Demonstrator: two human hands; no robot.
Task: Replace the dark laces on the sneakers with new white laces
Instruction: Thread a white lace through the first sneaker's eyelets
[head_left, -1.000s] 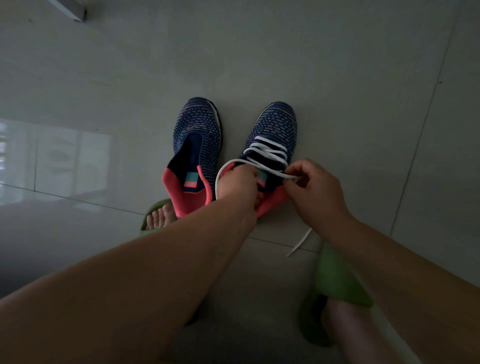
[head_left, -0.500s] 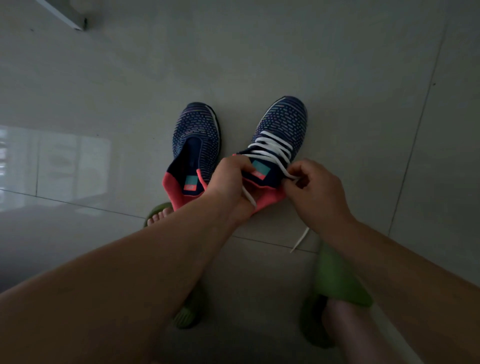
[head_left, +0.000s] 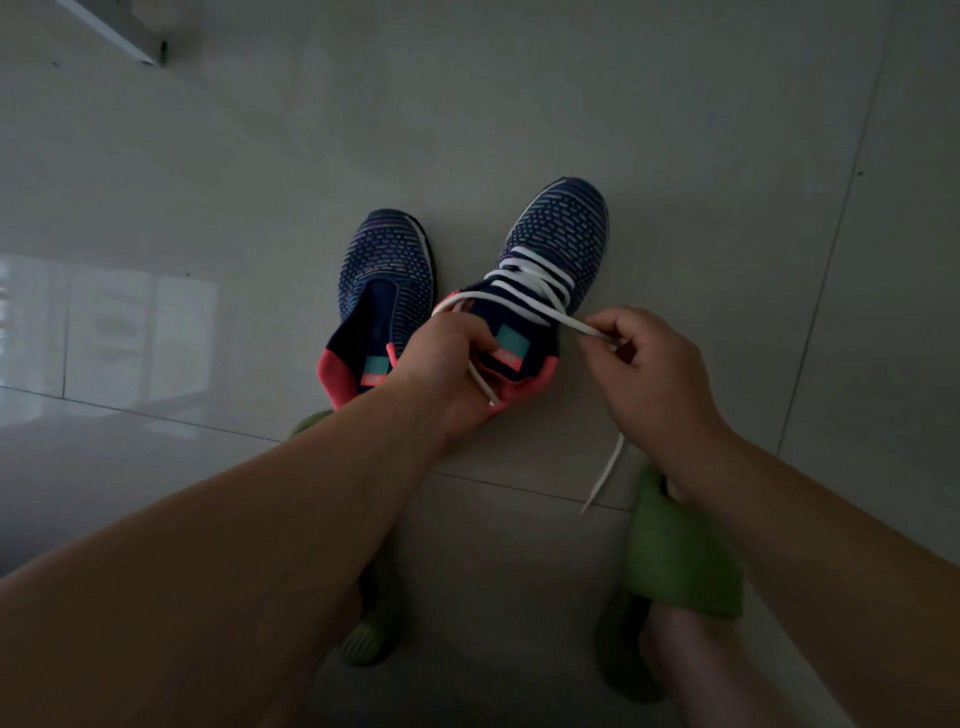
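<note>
Both forearms reach in from six o'clock toward the right shoe (head_left: 545, 270), which sits at the centre of the tiled floor (head_left: 675, 130). The left hand (head_left: 441, 374) curls round one end of the white lace (head_left: 535, 280) at the shoe's collar, while the right hand (head_left: 644, 364) pinches the other end at three o'clock (its tail dangling). The left shoe (head_left: 387, 291), unlaced, stands just beside at nine o'clock.

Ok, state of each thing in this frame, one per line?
right sneaker: on floor, laced with white lace.
left sneaker: on floor, no lace.
white lace: threaded, both ends held out.
left hand: grips one lace end at the collar.
right hand: pinches the other end, tail hanging.
green slippers: worn on feet.
</note>
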